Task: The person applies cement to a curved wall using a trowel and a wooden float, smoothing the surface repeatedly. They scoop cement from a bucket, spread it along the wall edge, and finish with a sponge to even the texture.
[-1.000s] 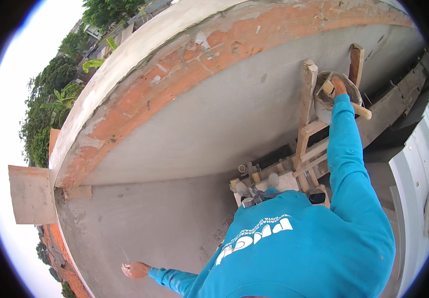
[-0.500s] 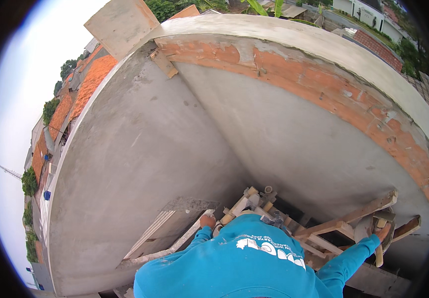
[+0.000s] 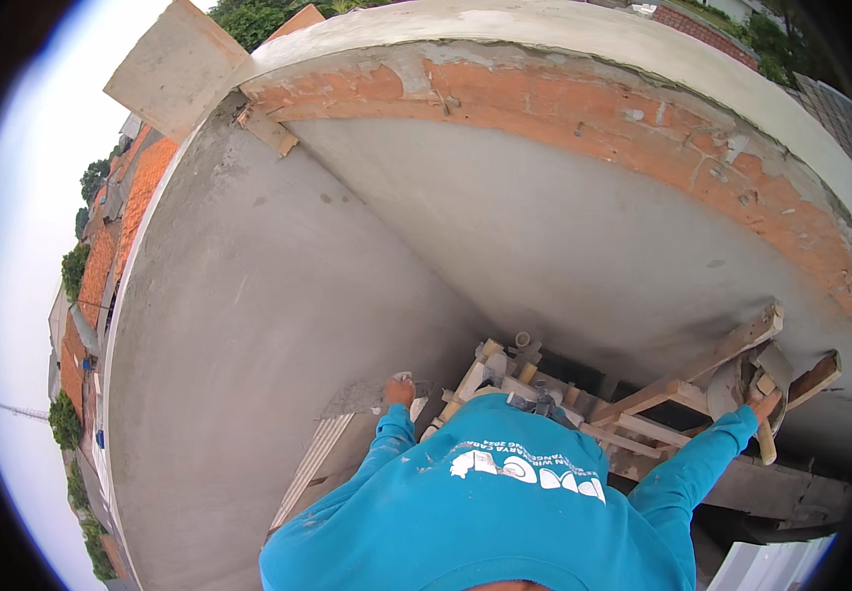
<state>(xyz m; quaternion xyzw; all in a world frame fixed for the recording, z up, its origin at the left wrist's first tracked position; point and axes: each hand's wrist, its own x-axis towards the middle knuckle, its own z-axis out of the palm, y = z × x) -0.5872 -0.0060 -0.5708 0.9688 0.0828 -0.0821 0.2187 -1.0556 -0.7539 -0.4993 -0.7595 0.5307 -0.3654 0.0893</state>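
Note:
My left hand (image 3: pixel 399 391) is closed at the grey plastered wall (image 3: pixel 238 286), beside a rough patch (image 3: pixel 355 397) above an opening. Something small and pale shows at its fingertips, too small to make out. Out to the right, my right hand (image 3: pixel 765 403) closes around a wooden-handled tool (image 3: pixel 767 443) with a pale handle. Grey curved, plate-like pieces (image 3: pixel 724 386) sit against that hand, partly hidden by it. Both arms wear blue sleeves.
Wooden beams (image 3: pixel 677 379) jut out from the right wall. Below the corner lies a stack of timber pieces (image 3: pixel 495 369). An exposed orange brick band (image 3: pixel 564 108) runs under the wall's pale top edge (image 3: pixel 583 39). A square board (image 3: pixel 177 69) rests at the upper corner.
My left hand has moved up to the rough patch above the opening. My right hand still grips the tool. The view has shifted, so the walls appear higher and further left.

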